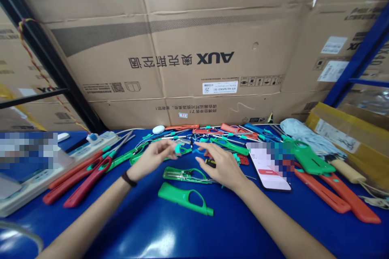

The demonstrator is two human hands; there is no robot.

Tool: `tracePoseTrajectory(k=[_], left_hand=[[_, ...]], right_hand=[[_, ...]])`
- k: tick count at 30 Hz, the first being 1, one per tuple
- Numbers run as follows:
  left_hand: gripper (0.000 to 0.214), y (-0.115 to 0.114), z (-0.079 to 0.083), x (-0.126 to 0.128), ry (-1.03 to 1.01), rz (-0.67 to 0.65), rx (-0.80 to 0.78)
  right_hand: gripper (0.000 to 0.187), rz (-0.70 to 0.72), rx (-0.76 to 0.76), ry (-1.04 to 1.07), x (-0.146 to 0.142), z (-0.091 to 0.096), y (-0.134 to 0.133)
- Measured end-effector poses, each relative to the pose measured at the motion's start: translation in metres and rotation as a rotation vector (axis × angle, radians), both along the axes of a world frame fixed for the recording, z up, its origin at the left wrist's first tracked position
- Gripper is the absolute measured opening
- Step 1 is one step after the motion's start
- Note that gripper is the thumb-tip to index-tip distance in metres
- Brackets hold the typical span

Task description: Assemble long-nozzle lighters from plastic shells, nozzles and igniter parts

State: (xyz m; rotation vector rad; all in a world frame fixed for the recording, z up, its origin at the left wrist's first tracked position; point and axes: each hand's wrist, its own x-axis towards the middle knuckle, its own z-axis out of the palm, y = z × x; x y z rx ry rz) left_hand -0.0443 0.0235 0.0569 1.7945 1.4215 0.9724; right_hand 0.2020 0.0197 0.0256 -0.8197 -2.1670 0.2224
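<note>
My left hand (pixel 156 157) hovers over the blue table (pixel 146 230), thumb and fingers pinched round a small teal part (pixel 178 149). My right hand (pixel 220 162) is just to its right, fingers stretched toward the left hand, with a small black and yellow piece (pixel 210 163) under the palm. Whether it grips that piece I cannot make out. Below the hands lie a green lighter shell half (pixel 185 198) and an opened green shell with metal parts inside (pixel 185 175).
Red long-nosed lighters (pixel 88 180) lie at the left beside a white power strip (pixel 94 139). A phone (pixel 269 166) lies right of my hands, then green (pixel 310 158) and red shells (pixel 337 194). A folded umbrella (pixel 319 145) and large cardboard boxes (pixel 194 48) stand behind.
</note>
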Motion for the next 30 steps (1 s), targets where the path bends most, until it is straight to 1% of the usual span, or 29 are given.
tracePoseTrajectory(k=[2, 4, 5, 7, 9, 11, 16, 21, 25, 30], left_hand=[[0.053, -0.011, -0.01, 0.023, -0.053, -0.081, -0.04], [0.049, -0.018, -0.019, 0.04, -0.092, -0.126, -0.057], [0.047, -0.02, -0.023, 0.046, -0.107, -0.137, -0.06], [0.043, -0.022, -0.029, 0.052, -0.13, -0.145, -0.061], [0.04, -0.022, -0.033, 0.054, -0.147, -0.137, -0.058], [0.036, -0.022, -0.034, 0.052, -0.161, -0.119, -0.049], [0.026, -0.024, -0.037, 0.047, -0.171, -0.096, -0.007], [0.023, -0.026, -0.042, 0.045, -0.181, -0.095, 0.05], [0.019, -0.025, -0.044, 0.044, -0.196, -0.092, 0.087], [0.018, -0.026, -0.049, 0.045, -0.233, -0.077, 0.079]], right_hand=[[0.042, 0.026, -0.02, 0.006, -0.001, 0.0, -0.002], [0.05, 0.07, -0.015, -0.011, -0.001, -0.001, -0.003], [0.049, 0.092, -0.014, -0.023, -0.001, -0.002, -0.003], [0.04, 0.116, -0.023, -0.048, -0.002, -0.005, -0.002], [0.029, 0.118, -0.036, -0.064, -0.003, -0.008, -0.001], [0.025, 0.091, -0.052, -0.054, -0.005, -0.01, 0.0], [0.023, -0.011, -0.138, -0.051, -0.009, -0.013, -0.002], [0.02, 0.003, -0.167, -0.069, -0.01, -0.014, -0.003], [0.022, -0.021, -0.179, -0.038, -0.01, -0.015, -0.002], [0.022, 0.003, -0.204, -0.01, -0.009, -0.016, 0.0]])
